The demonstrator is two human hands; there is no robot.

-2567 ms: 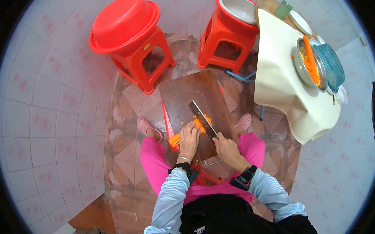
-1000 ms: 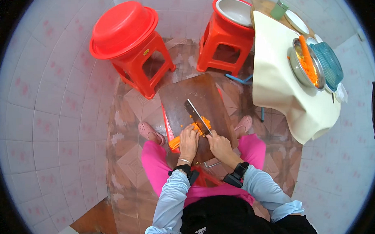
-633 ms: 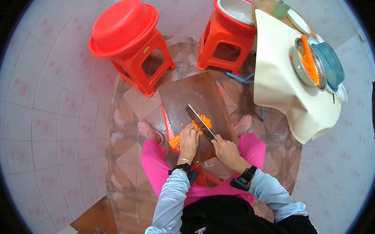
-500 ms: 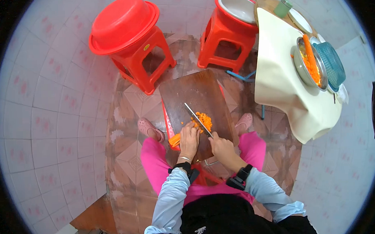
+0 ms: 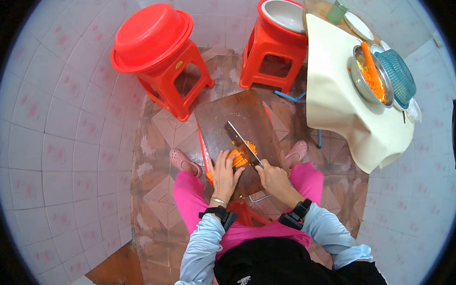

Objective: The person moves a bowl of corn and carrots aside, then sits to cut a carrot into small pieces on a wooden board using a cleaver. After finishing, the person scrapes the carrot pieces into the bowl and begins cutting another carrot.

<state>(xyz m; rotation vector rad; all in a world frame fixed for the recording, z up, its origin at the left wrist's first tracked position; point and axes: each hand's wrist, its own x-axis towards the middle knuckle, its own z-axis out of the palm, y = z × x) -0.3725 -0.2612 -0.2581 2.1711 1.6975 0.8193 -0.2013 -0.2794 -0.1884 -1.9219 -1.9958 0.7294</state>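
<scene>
My right hand grips the handle of a kitchen knife. Its broad blade leans over the chopping board and hides part of the diced carrot. On the board's left side, my left hand rests over a bunch of carrot sticks, fingers curved and thumb apart. The cut ends show between that hand and the blade. More orange carrot pokes out at the left of the hand; how the fingers press on it is partly hidden.
A table with a cream cloth stands at the right, bearing a metal bowl of shredded carrot with a whole carrot, and a teal basket. Red stools with a red basin and a white basin stand ahead.
My left hand has drawn back from the blade, uncovering carrot stick ends. The knife has tilted so its flat side shows and now covers more of the diced pile.
</scene>
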